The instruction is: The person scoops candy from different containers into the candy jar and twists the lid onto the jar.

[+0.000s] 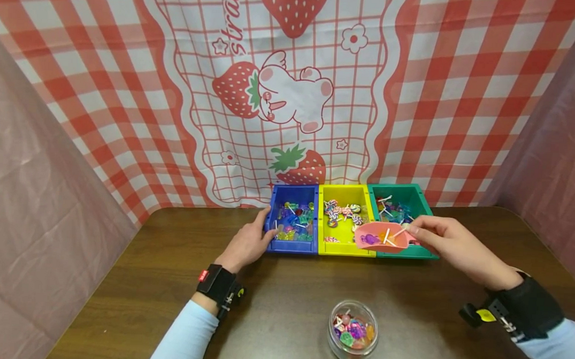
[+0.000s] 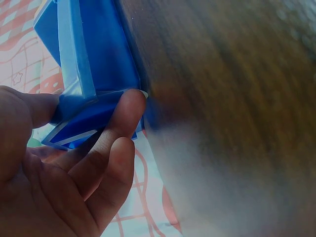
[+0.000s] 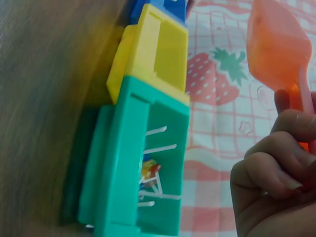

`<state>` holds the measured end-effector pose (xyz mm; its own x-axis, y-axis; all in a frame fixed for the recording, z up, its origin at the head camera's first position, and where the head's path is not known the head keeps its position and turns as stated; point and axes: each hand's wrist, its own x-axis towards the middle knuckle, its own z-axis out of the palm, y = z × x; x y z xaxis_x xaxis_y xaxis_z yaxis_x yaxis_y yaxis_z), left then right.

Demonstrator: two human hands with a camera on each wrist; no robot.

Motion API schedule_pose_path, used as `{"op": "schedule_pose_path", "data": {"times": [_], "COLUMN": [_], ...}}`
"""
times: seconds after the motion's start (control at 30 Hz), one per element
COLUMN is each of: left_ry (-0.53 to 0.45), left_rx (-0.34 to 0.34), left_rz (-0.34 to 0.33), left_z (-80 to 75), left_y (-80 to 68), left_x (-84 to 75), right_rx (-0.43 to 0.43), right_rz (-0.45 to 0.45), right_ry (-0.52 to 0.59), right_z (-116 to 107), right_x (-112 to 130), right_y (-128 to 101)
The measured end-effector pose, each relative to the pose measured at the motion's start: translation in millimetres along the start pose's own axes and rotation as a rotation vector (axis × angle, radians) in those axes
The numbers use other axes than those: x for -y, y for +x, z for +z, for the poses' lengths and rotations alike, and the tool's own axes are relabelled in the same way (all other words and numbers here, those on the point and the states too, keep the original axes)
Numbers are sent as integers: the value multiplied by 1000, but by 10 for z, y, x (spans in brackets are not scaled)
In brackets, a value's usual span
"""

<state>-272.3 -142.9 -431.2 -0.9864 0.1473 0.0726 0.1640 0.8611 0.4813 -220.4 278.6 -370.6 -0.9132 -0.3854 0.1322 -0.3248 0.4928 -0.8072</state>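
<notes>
1. The head view is bright and evenly lit, sharp at the centre, with soft shadows under the bins on the table (image 1: 287,286).
2. Its edges bow outward, wide-lens style.
3. The left wrist view is blurred; the table smears into pale haze.
4. The right wrist view is soft, its colours oversaturated, the scoop (image 3: 276,47) glowing.

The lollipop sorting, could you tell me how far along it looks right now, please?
Done: the blue bin, yellow bin and green bin each already hold lollipops. In hand: the right hand holds a pink scoop with a few lollipops over the front of the yellow and green bins, while the left hand grips the blue bin's corner. Left: the glass jar still holds a pile of candies.
</notes>
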Motion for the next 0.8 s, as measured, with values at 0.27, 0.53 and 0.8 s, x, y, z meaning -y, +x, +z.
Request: {"op": "schedule_pose_path", "data": {"times": [0.27,0.53,0.8], "left_ry": [2,-4,-17], "left_rx": [2,22,22], "left_rz": [-7,-6,-20], "left_z": [23,29,-13], "left_y": [-4,-27,3], "left_x": [13,8,6], "right_rx": [75,90,110], "right_rz": [-121,-157,-204], "right_ry": [-67,-79,-104], "right_z": [67,107,84], "right_x": [143,117,86], "right_y": [-63,-127,-109]}}
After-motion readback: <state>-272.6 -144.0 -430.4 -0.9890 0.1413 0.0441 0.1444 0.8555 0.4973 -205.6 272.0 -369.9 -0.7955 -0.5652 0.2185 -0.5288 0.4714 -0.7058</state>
